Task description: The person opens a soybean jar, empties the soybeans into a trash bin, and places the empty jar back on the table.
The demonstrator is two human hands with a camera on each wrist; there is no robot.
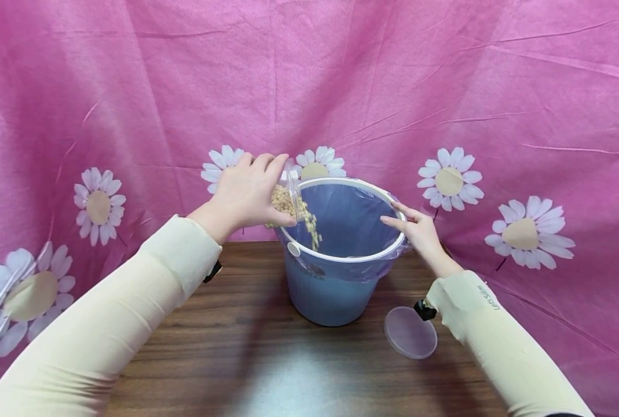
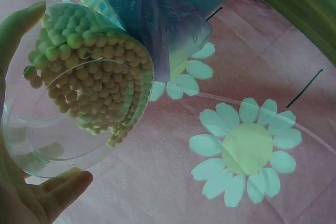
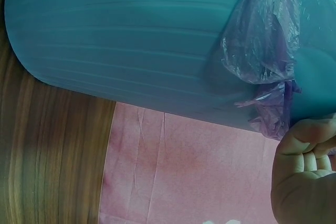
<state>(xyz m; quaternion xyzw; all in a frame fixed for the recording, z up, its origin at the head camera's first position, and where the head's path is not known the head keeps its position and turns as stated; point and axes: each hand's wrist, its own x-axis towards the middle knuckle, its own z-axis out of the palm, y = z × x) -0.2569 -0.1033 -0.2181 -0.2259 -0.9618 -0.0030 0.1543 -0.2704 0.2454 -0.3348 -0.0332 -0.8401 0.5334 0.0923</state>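
My left hand (image 1: 249,188) grips a clear plastic jar (image 2: 31,129), tipped on its side over the left rim of a blue trash bin (image 1: 332,298). Round beige soybeans (image 2: 97,82) fill part of the jar, and a stream of them drops from its mouth into the bin. A thin purple trash bag (image 1: 392,252) lines the bin, its edge folded out under a white rim ring (image 1: 335,259). On the right side, my right hand (image 1: 422,234) holds the bin's rim between thumb and fingers; in the right wrist view its fingers are curled beside the bunched bag.
A round clear lid (image 1: 410,333) lies on the brown wooden table (image 1: 210,347), right of the bin and near my right wrist. Behind the table hangs a pink cloth (image 1: 184,75) printed with white daisies, close to the bin's back.
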